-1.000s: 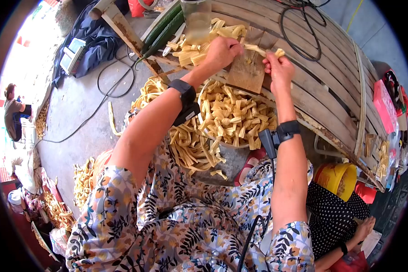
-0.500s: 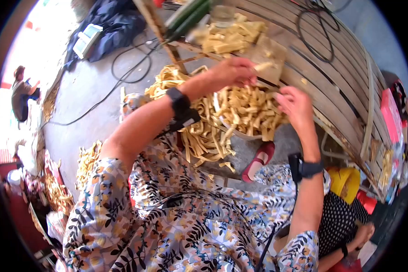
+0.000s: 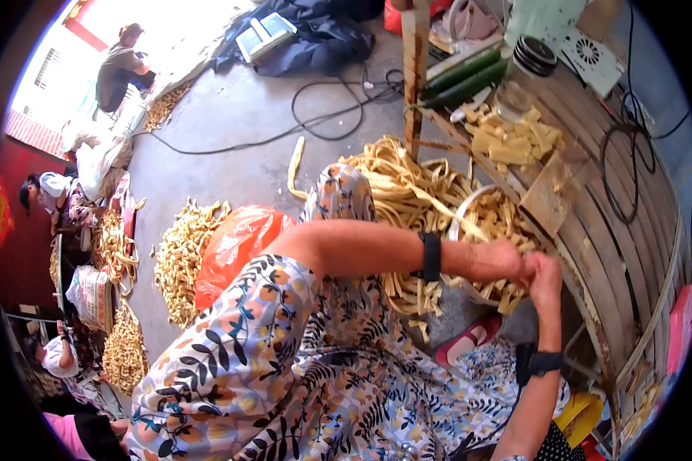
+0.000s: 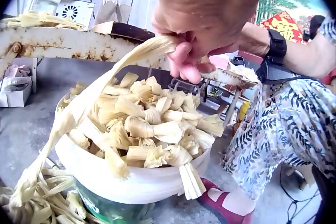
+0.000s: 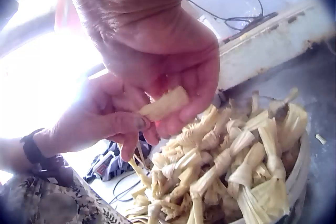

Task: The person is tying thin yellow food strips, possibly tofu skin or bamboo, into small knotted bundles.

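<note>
My left hand (image 3: 500, 260) pinches a long, flat pale-yellow strip (image 4: 86, 95), which slopes down past the bucket to the loose strips (image 4: 47, 203). My right hand (image 3: 544, 280) meets it fingertip to fingertip, above a bucket (image 4: 121, 182) with a white rim. Between both hands, in the right wrist view, shows the short end of the strip (image 5: 167, 104), the right fingers curled round it and the left thumb against its lower end. Knotted pale-yellow pieces (image 4: 144, 124) fill the bucket. In the left wrist view the left hand mostly hides the right.
A slatted bench (image 3: 607, 261) bears a small board (image 3: 552, 194), a stack of flat yellow pieces (image 3: 511, 138), cucumbers (image 3: 465, 81) and a clear jar (image 3: 513, 101). Cable (image 3: 315, 123) loops over the floor. Left of my knees lie a red plastic bag (image 3: 238, 246) and a knotted-piece heap (image 3: 181, 265).
Both hands moved from over the board on the bench to above the bucket and came together. A long strip now trails from the left hand. The head view has swung left, showing more floor and people.
</note>
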Available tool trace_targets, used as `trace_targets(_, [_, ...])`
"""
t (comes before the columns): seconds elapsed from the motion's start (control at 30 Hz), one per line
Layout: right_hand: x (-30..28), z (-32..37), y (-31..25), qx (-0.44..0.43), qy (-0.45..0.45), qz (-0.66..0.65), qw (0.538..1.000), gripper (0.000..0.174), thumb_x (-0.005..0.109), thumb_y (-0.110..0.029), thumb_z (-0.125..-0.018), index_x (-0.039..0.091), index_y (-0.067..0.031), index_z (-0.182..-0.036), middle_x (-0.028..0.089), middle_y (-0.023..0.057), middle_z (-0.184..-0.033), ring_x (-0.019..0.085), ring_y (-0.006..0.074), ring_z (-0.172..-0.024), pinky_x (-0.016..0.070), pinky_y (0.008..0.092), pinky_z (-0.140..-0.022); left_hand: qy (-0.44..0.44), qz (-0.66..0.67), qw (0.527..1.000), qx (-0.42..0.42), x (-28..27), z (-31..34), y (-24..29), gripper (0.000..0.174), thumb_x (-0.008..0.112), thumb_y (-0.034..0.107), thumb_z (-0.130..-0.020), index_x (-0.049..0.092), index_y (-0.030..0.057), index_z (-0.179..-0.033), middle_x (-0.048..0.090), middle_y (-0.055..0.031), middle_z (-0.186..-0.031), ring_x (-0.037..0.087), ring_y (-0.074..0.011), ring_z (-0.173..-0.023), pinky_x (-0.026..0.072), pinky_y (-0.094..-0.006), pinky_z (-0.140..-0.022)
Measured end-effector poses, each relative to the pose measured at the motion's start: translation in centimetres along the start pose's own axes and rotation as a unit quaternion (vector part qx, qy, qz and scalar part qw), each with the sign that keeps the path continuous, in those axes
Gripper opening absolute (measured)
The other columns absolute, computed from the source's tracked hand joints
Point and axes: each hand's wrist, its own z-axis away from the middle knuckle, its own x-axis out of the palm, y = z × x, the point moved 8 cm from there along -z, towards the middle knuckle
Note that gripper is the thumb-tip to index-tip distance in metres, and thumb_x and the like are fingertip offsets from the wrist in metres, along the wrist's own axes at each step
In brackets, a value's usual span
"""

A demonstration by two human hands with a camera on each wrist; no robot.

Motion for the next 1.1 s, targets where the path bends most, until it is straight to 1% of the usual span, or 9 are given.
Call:
trace_targets(0.07, [0.5,-0.7,2.1,0.052,-0.029,-0.152,0.987,0.019,0.050,-0.009,-0.079,0.055,-0.0011,-0.062,0.048,-0.0008,-0.052,0.043,0.0083,-0.046,0.0323,0.0255,-0.041,-0.029,0.026,0.996,-0.074,-0.7,-0.1,-0.2,0.019,0.051,0.014,-0.074,0.046,0.0030,-0.089,0.053,-0.0153,-0.061,0.056,-0.0315,-0.055,0.0432,-0.0386,-0.047])
trace_targets(0.23, [-2.6,0.7,-2.7,-0.069,0.093,0.043,0.992,0.007,0.058,-0.005,-0.076,0.059,0.0002,-0.070,0.050,-0.0021,-0.054,0.043,0.0047,-0.046,0.0303,0.0209,-0.040,0.028,0.113,0.987,-0.114,-2.4,0.7,-2.6,0.014,0.056,0.016,-0.072,0.053,0.0044,-0.079,0.055,-0.0143,-0.061,0.054,-0.0331,-0.057,0.0418,-0.0371,-0.049])
trace_targets(0.37, [-5.3,1.8,-3.9,-0.114,0.124,-0.019,0.986,0.004,0.059,-0.003,-0.077,0.059,0.0006,-0.076,0.049,-0.0038,-0.054,0.037,0.0013,-0.044,0.0248,0.0184,-0.039,-0.045,0.294,0.928,-0.223,-2.0,1.6,-5.3,0.010,0.057,0.013,-0.076,0.057,0.0030,-0.074,0.055,-0.0057,-0.057,0.054,-0.0122,-0.052,0.0409,-0.0272,-0.048])
trace_targets(0.57, [-6.2,4.7,-8.4,-0.115,0.035,-0.100,0.988,0.011,0.058,-0.010,-0.080,0.059,0.0007,-0.078,0.047,-0.0039,-0.056,0.037,0.0038,-0.042,0.0247,0.0177,-0.038,0.031,0.209,0.977,-0.035,-12.8,-6.7,1.4,0.012,0.057,0.012,-0.074,0.058,0.0011,-0.071,0.055,-0.0068,-0.057,0.050,-0.0122,-0.051,0.0407,-0.0279,-0.048])
trace_targets(0.67, [-8.3,7.9,-9.7,-0.232,0.162,-0.238,0.929,0.016,0.065,-0.009,-0.073,0.056,-0.0016,-0.085,0.046,-0.0059,-0.056,0.036,0.0028,-0.042,0.0228,0.0165,-0.040,0.029,0.273,0.961,0.032,-17.7,-11.0,9.9,0.013,0.056,0.015,-0.074,0.060,0.0023,-0.070,0.054,-0.0046,-0.056,0.047,-0.0104,-0.051,0.0398,-0.0294,-0.048])
trace_targets(0.77, [-5.9,11.4,-15.6,-0.405,-0.217,-0.294,0.838,0.033,0.071,-0.025,-0.071,0.052,-0.0022,-0.085,0.044,-0.0054,-0.053,0.034,0.0037,-0.040,0.0232,0.0185,-0.040,-0.004,0.395,0.919,-0.019,-18.8,-11.4,11.1,0.017,0.057,0.019,-0.078,0.064,0.0034,-0.075,0.054,-0.0025,-0.056,0.048,-0.0113,-0.052,0.0404,-0.0284,-0.049])
trace_targets(0.83, [-5.0,10.2,-14.0,-0.337,-0.113,-0.247,0.901,0.041,0.066,-0.038,-0.074,0.051,-0.0021,-0.086,0.038,-0.0067,-0.048,0.028,0.0035,-0.037,0.0207,0.0207,-0.039,-0.019,0.286,0.957,0.055,-15.0,-10.5,4.9,0.023,0.056,0.024,-0.082,0.064,0.0048,-0.073,0.053,0.0005,-0.056,0.047,-0.0098,-0.051,0.0397,-0.0256,-0.047])
trace_targets(0.9, [-2.4,7.6,-11.9,-0.255,-0.134,-0.289,0.913,0.043,0.062,-0.039,-0.077,0.054,0.0004,-0.091,0.038,-0.0054,-0.047,0.028,0.0031,-0.038,0.0226,0.0200,-0.040,-0.058,0.305,0.944,-0.110,-10.7,-6.2,0.3,0.028,0.053,0.026,-0.086,0.060,0.0059,-0.068,0.046,0.0029,-0.053,0.044,-0.0065,-0.050,0.0366,-0.0218,-0.045])
trace_targets(1.1, [0.6,3.1,-9.0,-0.169,-0.052,-0.203,0.963,0.035,0.061,-0.029,-0.080,0.060,0.0015,-0.098,0.057,0.0000,-0.063,0.044,0.0012,-0.048,0.0304,0.0156,-0.043,-0.067,0.760,0.586,-0.273,0.6,1.3,-2.7,0.033,0.039,0.032,-0.092,0.051,0.0034,-0.082,0.046,0.0032,-0.055,0.040,-0.0024,-0.046,0.0266,-0.0140,-0.035])
